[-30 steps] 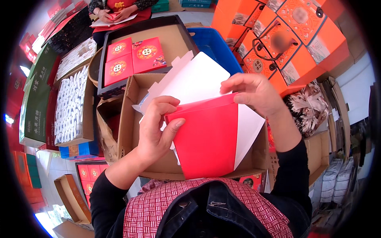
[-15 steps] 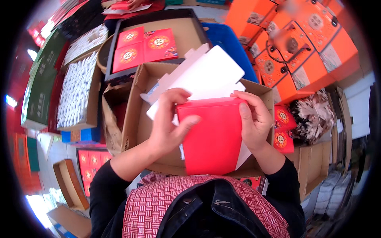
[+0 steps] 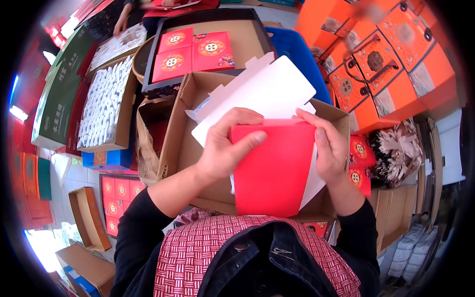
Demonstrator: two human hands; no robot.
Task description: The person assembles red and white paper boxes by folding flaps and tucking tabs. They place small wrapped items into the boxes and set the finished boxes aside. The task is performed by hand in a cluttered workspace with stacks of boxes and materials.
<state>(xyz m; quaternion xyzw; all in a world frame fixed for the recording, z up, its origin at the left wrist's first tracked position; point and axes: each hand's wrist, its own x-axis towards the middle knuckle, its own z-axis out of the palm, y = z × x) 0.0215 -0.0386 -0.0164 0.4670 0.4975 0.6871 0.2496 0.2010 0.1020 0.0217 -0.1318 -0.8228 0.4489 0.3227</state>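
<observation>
A plain red paper box [image 3: 273, 171] is held upright in front of my chest, with a folded strip along its top edge. My left hand [image 3: 228, 143] grips its upper left corner, thumb on the red face and fingers behind the top. My right hand [image 3: 327, 148] holds the upper right edge, its fingertips at the top corner. A white panel shows along the box's right side. Behind it, white card blanks [image 3: 282, 84] with cut tabs lie across an open brown carton [image 3: 173, 116]. My fingers partly hide the top edge.
Beyond the carton stands a black tray [image 3: 247, 24] holding red patterned boxes [image 3: 213, 48], beside a blue bin [image 3: 292, 49]. Orange gift boxes [image 3: 376, 64] are stacked at right. White packets [image 3: 106, 99] fill a carton at left. Another person's hand [image 3: 118, 25] is at the far left.
My left thumb and fingers have closed in on the box's top left edge, and the top strip now lies folded flatter. The whole view has shifted slightly. Another person's arm has appeared at far left.
</observation>
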